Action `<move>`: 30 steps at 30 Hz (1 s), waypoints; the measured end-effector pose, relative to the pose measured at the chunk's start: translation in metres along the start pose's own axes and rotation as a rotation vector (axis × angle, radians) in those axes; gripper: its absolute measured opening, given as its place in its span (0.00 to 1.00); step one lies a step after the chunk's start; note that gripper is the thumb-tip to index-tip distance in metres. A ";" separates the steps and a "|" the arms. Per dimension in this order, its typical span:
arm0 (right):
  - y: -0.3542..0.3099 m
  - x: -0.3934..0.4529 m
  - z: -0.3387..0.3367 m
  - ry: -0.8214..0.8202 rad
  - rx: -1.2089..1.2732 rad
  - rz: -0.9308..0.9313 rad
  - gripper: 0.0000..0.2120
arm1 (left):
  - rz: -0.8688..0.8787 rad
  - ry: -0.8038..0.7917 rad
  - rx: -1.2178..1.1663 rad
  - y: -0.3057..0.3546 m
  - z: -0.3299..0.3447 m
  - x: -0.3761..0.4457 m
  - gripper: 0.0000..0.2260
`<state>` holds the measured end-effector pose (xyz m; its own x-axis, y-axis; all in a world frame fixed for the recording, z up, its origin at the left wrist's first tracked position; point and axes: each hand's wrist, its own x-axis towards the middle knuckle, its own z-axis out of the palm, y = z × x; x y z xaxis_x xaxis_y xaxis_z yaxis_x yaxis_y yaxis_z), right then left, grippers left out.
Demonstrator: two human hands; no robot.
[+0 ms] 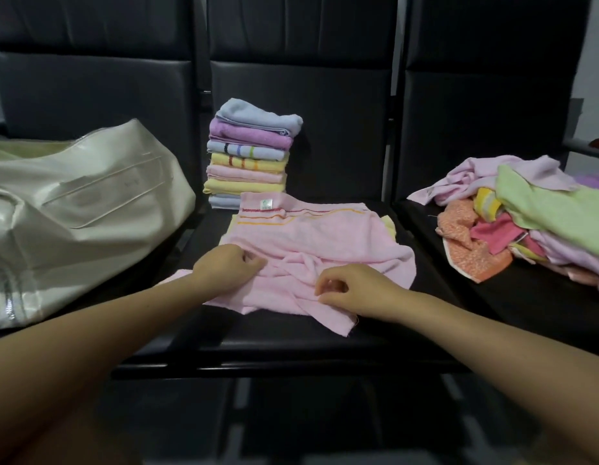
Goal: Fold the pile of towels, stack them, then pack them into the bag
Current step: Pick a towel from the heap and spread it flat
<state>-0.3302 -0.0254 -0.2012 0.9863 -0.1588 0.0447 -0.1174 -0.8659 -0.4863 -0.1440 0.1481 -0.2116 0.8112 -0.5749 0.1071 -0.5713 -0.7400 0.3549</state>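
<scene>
Fingers of both the left hand [229, 263] and right hand [345, 290] curl to pinch the rumpled near edge of the pink towel [311, 250], probably to straighten it for folding. Beyond them rises the folded stack [251, 156]; rightward sprawls the unfolded pile [533, 216]; leftward slumps the cream bag [73, 209], its contents hidden.

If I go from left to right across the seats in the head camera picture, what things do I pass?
Cream bag → stack of folded towels → pink towel held by both hands → pile of unfolded towels.
</scene>
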 end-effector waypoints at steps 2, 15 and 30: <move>0.002 0.001 -0.002 0.013 0.041 0.006 0.02 | -0.063 -0.063 -0.220 0.003 0.001 0.005 0.19; 0.024 0.001 -0.072 0.591 0.594 0.126 0.07 | -0.477 0.115 -1.457 0.003 -0.040 0.054 0.11; 0.062 0.007 -0.052 0.273 0.262 0.571 0.20 | -0.270 0.153 -0.790 0.000 -0.006 0.042 0.15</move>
<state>-0.3369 -0.1046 -0.1851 0.7097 -0.7000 -0.0796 -0.5444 -0.4732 -0.6927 -0.1093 0.1265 -0.2019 0.9477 -0.3177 0.0293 -0.1464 -0.3516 0.9246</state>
